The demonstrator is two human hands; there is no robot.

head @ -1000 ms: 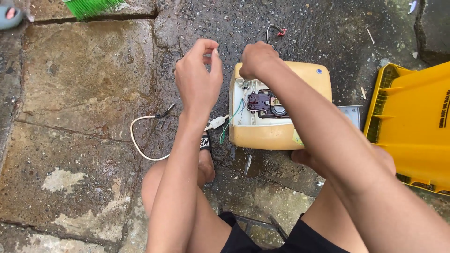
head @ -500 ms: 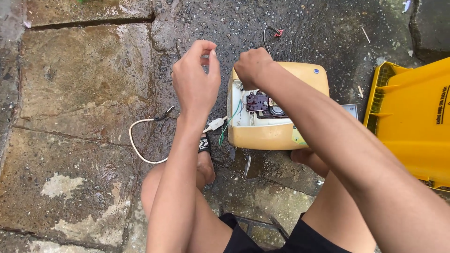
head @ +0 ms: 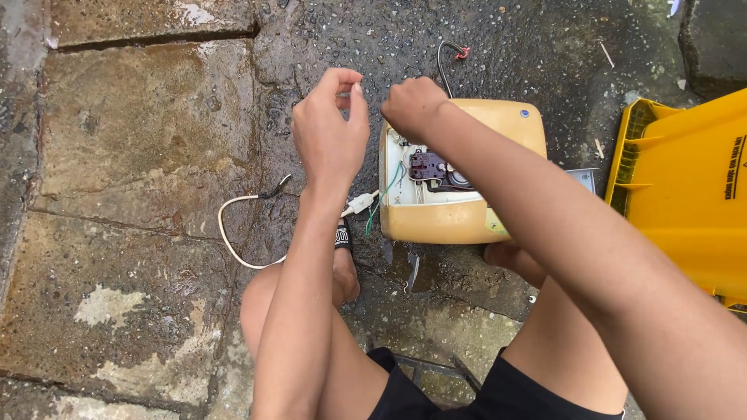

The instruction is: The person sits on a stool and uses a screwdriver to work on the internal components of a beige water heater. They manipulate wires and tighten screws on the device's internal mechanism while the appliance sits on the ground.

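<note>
A cream-yellow appliance housing (head: 498, 124) lies open on wet ground, showing a dark component (head: 429, 166) and green and white wires inside. My right hand (head: 412, 105) is closed in a fist at its upper left corner; what it grips is hidden. My left hand (head: 331, 132) hovers just left of the housing, with thumb and fingertips pinched together; whether something small sits between them I cannot tell. A white cable (head: 233, 233) loops on the ground to the left, ending in a white connector (head: 359, 204) by the housing.
A yellow plastic bin (head: 685, 187) lies on its side at the right. A black wire with a red end (head: 451, 58) curls behind the housing. Wet stone slabs (head: 132, 140) cover the left. My knees and a sandalled foot (head: 342, 257) are below.
The view has shifted slightly. Both hands stay at the housing's upper left corner, and the left hand's fingers have closed into a tighter pinch.
</note>
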